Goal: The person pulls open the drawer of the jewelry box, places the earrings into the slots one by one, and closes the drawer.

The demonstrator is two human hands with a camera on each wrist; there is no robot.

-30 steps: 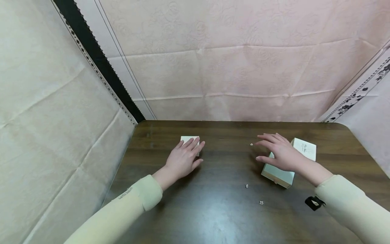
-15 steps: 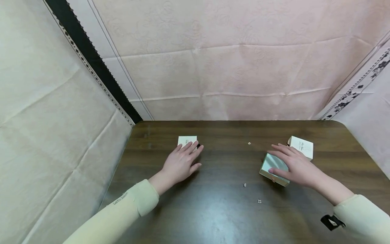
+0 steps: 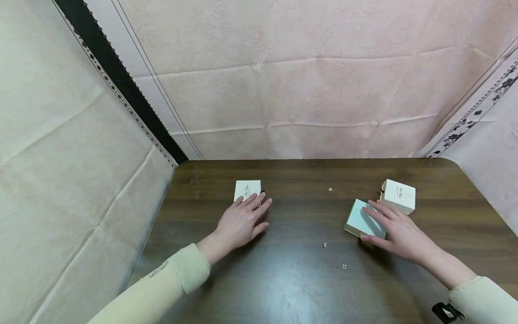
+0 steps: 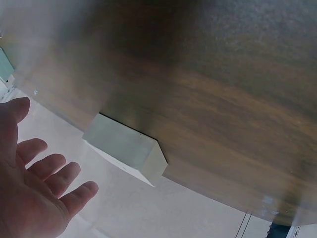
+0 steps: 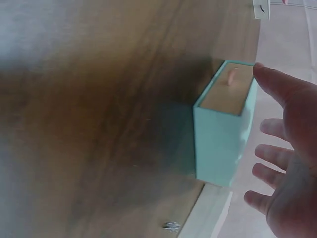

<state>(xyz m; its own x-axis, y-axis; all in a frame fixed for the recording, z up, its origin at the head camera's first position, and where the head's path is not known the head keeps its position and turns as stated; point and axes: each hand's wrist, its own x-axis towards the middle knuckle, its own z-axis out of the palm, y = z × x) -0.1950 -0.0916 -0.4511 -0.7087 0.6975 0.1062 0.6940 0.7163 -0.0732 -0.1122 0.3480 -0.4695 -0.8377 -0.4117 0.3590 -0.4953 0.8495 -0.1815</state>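
In the head view my left hand (image 3: 240, 222) hovers at the near side of a small white box (image 3: 247, 189), its fingers spread. The left wrist view shows loosely bent fingers beside that white box (image 4: 128, 146), with a gap between. My right hand (image 3: 404, 231) is over the right part of a mint-green box (image 3: 362, 218), fingers spread and curled round nothing. In the right wrist view the thumb is at the edge of the mint-green box (image 5: 218, 141), whose tan end has a small pink loop (image 5: 232, 77). Whether the thumb touches it I cannot tell.
A second white box (image 3: 398, 195) with small print stands behind the mint-green one. Tiny shiny pieces (image 3: 344, 266) lie scattered on the dark wooden table (image 3: 263, 274). Pale cloth (image 3: 315, 99) hangs beyond the table's far edge.
My right hand has moved right and toward me, uncovering more of both right-hand boxes. The mint-green box now shows less of its front face. My left hand has drawn slightly back, uncovering more white box.
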